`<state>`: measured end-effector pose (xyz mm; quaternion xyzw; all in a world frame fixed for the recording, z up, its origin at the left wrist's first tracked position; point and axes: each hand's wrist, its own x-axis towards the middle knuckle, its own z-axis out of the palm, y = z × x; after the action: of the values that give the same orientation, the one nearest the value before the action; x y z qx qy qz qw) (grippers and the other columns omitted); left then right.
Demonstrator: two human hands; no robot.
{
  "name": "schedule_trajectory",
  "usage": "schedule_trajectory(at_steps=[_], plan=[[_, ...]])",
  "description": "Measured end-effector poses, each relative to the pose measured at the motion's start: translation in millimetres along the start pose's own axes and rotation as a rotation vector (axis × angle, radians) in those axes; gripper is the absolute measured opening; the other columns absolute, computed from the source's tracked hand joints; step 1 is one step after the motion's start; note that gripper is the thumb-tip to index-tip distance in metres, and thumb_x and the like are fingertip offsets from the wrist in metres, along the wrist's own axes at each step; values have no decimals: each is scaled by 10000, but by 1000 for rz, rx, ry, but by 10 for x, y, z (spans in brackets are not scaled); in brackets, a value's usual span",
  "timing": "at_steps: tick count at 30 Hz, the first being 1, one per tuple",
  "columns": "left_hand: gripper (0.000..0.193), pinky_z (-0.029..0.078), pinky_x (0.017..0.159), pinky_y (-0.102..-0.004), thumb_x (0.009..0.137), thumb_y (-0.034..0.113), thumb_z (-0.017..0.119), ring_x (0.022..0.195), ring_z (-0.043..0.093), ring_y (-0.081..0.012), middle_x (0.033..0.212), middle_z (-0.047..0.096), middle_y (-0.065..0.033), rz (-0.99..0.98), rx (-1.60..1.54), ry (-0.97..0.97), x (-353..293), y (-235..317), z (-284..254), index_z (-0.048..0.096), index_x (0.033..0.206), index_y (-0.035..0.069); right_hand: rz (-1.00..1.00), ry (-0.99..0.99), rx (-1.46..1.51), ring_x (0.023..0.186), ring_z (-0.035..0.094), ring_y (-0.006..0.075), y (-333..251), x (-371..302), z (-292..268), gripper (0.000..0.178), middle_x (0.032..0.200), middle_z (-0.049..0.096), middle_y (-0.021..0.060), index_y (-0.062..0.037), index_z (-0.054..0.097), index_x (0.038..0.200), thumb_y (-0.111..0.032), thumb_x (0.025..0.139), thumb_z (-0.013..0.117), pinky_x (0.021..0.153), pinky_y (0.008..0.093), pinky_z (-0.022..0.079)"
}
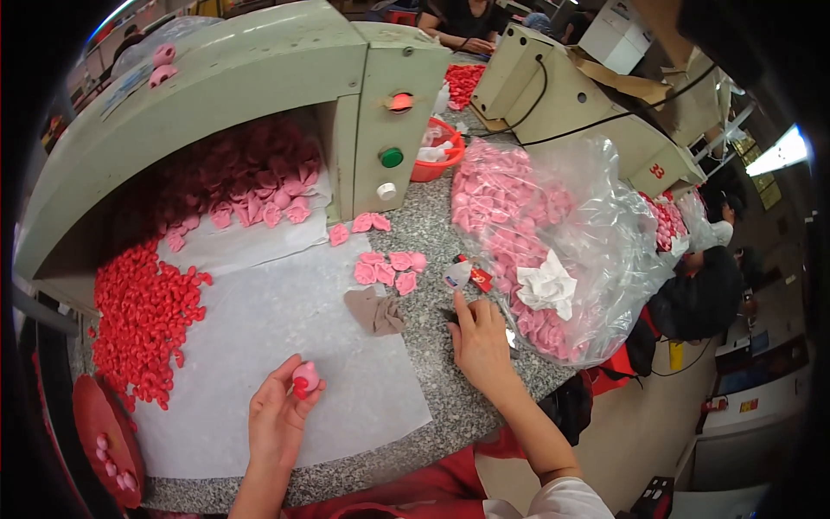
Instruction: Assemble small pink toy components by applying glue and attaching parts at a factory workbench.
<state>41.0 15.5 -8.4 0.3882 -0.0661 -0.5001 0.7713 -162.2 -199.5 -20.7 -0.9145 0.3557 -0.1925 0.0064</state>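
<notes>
My left hand (278, 411) pinches a small pink ball-shaped figure (306, 374) above the white sheet (285, 311). A glossy red piece (301, 388) sits against the figure's lower left side. On the speckled stone top, my right hand (484, 346) reaches forward with its fingers stretched out. Its fingertips are close to a small white-and-blue container (456, 275) and a small red packet (482, 278). A dark item shows beside the right thumb, mostly hidden. Left of that hand lies a grey-brown cloth (374, 311), with several loose pink pieces (387, 266) behind it.
A heap of red pieces (143, 316) covers the sheet's left side. More pink pieces lie under the pale green machine (380, 104). A red dish (108, 441) stands at left; a large clear bag of pink pieces (510, 208) at right. Other people work farther back.
</notes>
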Motion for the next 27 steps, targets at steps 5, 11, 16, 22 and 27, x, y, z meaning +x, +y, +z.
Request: schedule_trajectory(at_steps=[5,11,16,22,27], plan=[[299,506,836,-345,864,115,561,958,595,-276,1074,578,-159,41,-16,19,31,-15,-80,516,1133,-9,106,252,97,764,528,314,285,153,-118,242,839,515,144,-14,571,1008,-75,776,597,663,382,430],[339,499,858,-340,843,82,572,941,595,-266,1039,590,-147,25,-39,-86,72,-70,19,493,1156,-21,221,193,71,774,583,311,776,509,-97,98,834,586,127,-46,616,841,-86,768,565,654,402,472],[390,477,882,-360,824,60,581,918,591,-256,1019,591,-146,82,-35,-108,33,-9,-177,466,1179,-49,285,-184,27,882,587,316,648,700,108,160,919,588,164,-56,638,843,-146,725,579,751,407,486],[324,436,862,-341,878,109,496,975,510,-212,1072,531,-99,-5,71,-40,37,-135,-155,471,1160,-48,402,-201,-30,881,592,300,642,596,38,192,919,601,133,-76,623,865,-210,729,604,758,400,483],[426,469,875,-370,832,67,568,934,579,-282,1042,572,-162,65,-92,-53,-85,-13,-103,426,1210,-67,341,-294,93,871,595,325,518,678,-38,208,889,608,182,-34,588,875,-191,739,584,746,421,475]])
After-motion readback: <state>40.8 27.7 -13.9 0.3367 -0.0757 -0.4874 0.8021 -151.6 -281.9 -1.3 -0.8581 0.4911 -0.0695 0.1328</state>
